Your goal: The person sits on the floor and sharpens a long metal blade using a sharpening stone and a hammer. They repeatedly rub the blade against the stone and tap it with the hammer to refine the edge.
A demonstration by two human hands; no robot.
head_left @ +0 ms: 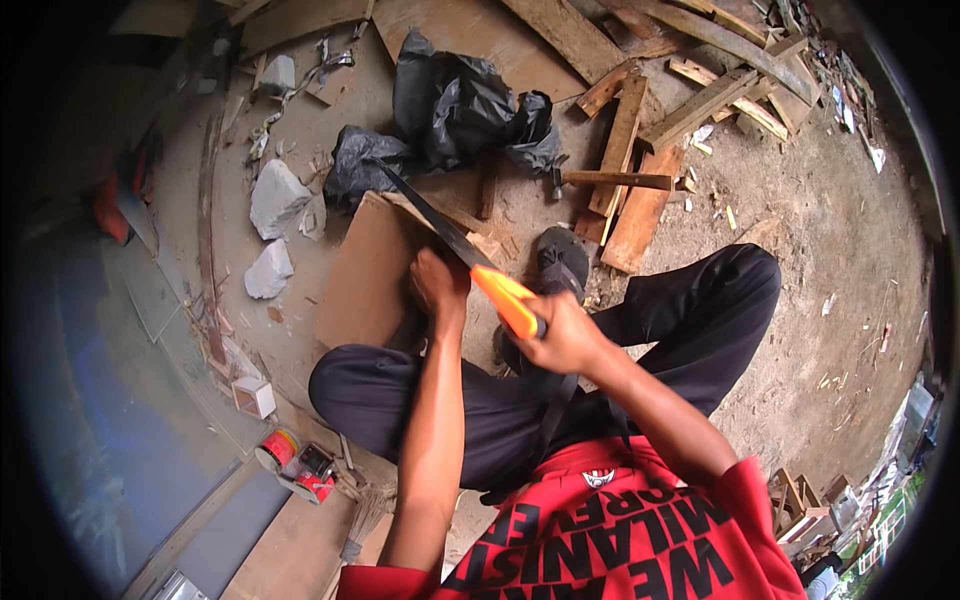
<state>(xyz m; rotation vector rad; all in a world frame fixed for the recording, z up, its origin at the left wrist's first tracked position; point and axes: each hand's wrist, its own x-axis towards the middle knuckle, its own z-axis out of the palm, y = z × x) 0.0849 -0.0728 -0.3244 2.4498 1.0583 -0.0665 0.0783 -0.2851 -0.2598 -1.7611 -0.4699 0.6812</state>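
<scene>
My right hand (565,335) is wrapped round the orange handle of a handsaw (503,297). The dark blade slants away to the far left, passing just beyond my left hand (440,287). That left hand is closed at the right edge of a brown board (368,262), its fingertips partly hidden. The blade crosses the board's far end, beside some pale wood there; whether its teeth are in the wood cannot be made out. Crumpled black plastic (455,105) lies just beyond the blade's tip. My legs are bent on either side, with a dark shoe (562,258) near the saw.
Several loose planks (640,215) are piled at the far right. White broken blocks (278,200) lie on the left, with a red tin (277,448) and a brush (368,520) nearer me. Wood scraps dot the dusty floor (800,290) to the right.
</scene>
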